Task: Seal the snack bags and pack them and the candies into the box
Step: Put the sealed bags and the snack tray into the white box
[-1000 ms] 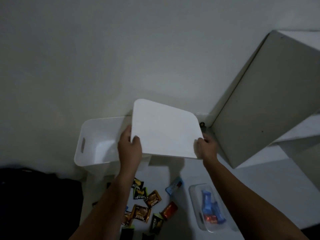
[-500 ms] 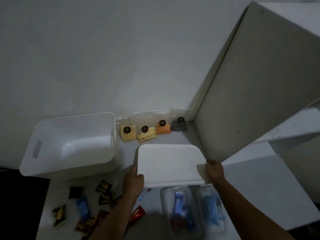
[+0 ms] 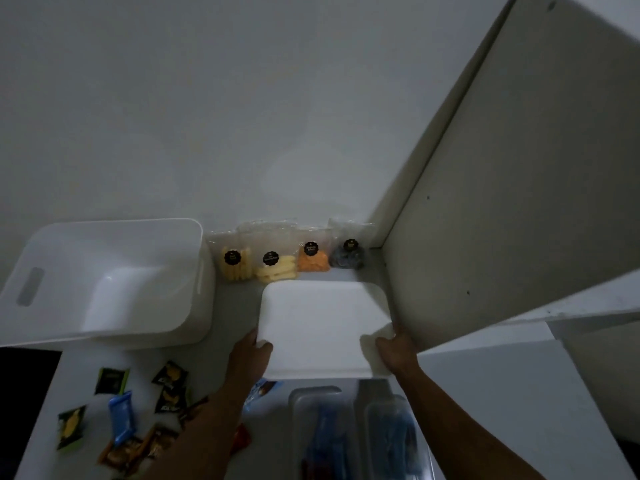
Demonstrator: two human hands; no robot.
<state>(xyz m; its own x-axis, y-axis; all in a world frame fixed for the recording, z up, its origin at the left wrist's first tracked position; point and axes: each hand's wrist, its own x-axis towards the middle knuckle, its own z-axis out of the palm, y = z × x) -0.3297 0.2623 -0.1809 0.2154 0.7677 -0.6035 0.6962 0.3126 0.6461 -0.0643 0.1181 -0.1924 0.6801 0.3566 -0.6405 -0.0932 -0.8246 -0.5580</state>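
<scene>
left hand (image 3: 250,351) grips lid (image 3: 323,327) near-left corner | right hand (image 3: 398,351) grips, seemingly, near-right corner | forearms extended

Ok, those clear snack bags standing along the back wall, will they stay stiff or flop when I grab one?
The snack bags look like thin clear film, so probably floppy and crinkly. Their contents sit low, so the empty tops may fold over. They lean on the wall, so one likely tips if nudged.

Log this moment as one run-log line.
both hands: left hand, right hand hold white lid | box open | snack bags unpacked
</scene>
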